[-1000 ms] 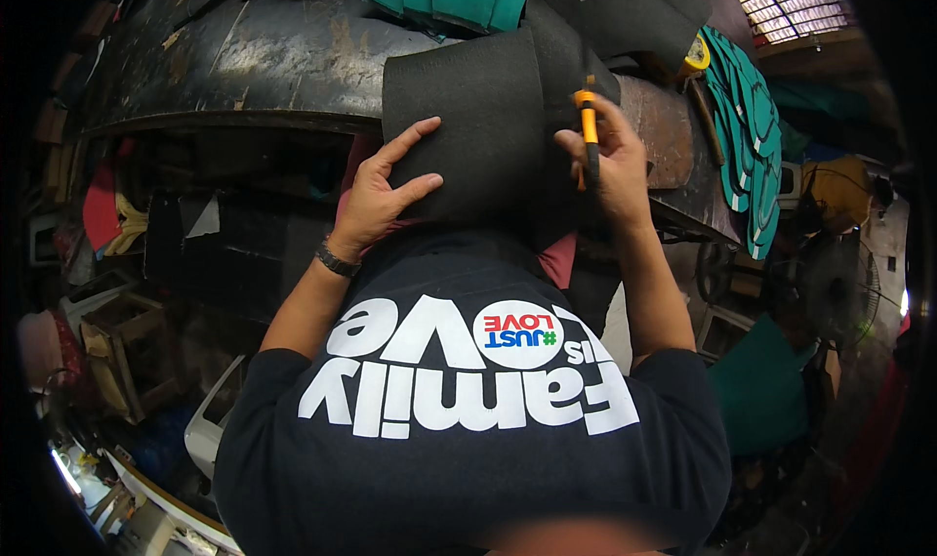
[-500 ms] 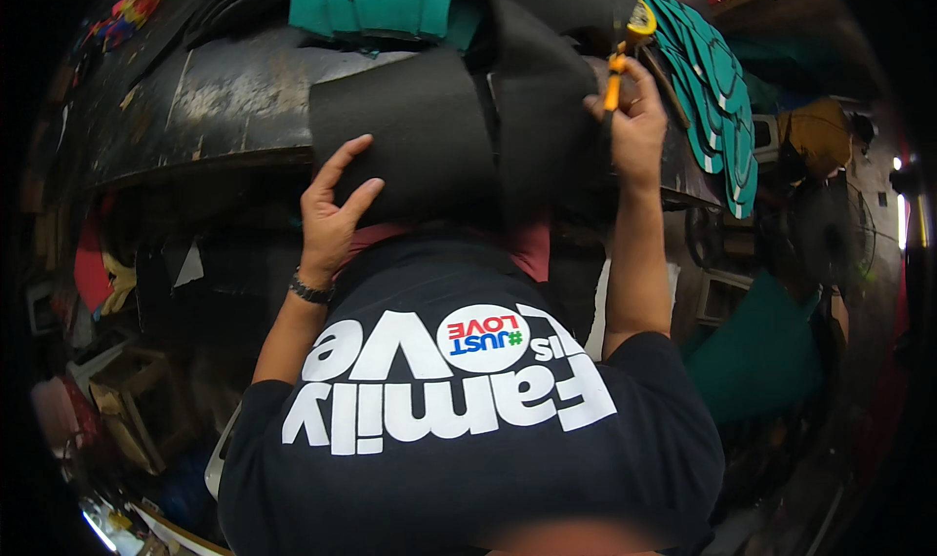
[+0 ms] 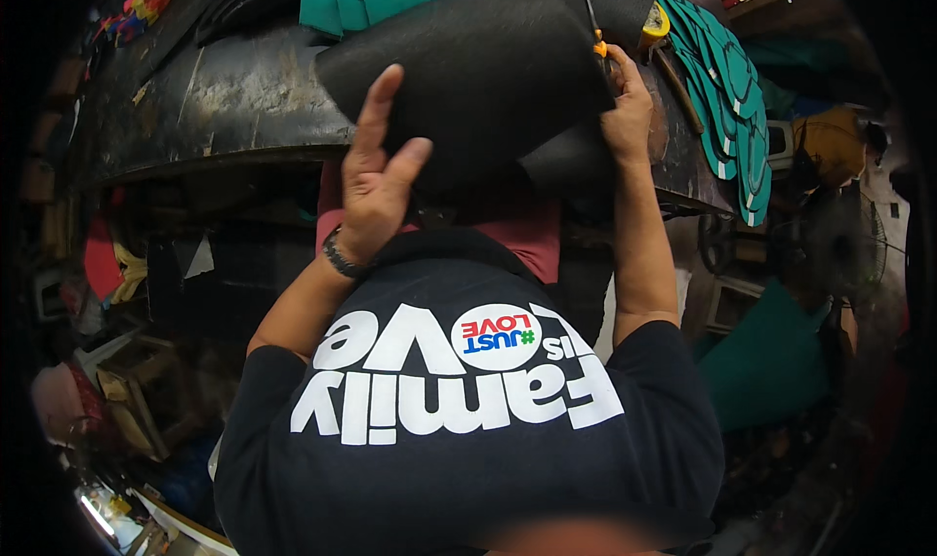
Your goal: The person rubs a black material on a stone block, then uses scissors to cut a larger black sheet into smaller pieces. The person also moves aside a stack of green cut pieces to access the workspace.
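My left hand [image 3: 376, 180] presses flat, fingers spread, against the black rubber sheet [image 3: 468, 68]. My right hand [image 3: 627, 117], beyond its far edge, grips orange-handled scissors [image 3: 595, 29] cutting into it.

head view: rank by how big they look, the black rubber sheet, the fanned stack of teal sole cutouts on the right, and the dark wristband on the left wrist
1. Black rubber sheet, though held closer to the camera.
2. Fanned stack of teal sole cutouts.
3. Dark wristband, clearly smallest.
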Tool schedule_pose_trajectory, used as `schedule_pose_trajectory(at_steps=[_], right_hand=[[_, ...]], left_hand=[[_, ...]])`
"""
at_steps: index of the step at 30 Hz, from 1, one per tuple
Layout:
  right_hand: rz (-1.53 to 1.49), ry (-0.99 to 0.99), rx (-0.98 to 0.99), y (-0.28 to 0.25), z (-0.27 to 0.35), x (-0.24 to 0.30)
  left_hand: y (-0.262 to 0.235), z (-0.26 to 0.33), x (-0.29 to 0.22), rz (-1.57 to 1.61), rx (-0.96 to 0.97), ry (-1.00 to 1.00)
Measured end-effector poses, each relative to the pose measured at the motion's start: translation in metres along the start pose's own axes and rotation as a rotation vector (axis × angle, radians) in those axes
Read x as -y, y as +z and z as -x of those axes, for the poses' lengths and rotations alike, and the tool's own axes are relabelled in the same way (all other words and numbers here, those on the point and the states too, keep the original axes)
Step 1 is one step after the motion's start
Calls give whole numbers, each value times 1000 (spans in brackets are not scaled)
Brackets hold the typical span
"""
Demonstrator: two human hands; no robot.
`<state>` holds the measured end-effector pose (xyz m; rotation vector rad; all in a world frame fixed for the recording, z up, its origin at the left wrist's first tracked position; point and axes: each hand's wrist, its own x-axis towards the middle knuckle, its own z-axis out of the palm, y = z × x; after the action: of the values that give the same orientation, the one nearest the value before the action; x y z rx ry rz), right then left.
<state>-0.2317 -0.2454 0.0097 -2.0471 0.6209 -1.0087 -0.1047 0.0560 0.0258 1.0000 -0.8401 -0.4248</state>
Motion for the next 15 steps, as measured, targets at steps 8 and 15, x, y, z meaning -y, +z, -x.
schedule_pose_trajectory(at_steps=[8,15], right_hand=[[-937,317,39,-21,21,34],[-809,306,-51,-20,34,36]], left_hand=[[50,-11,63,-217,270,-249],[44,-9,68,-248,302,-353]])
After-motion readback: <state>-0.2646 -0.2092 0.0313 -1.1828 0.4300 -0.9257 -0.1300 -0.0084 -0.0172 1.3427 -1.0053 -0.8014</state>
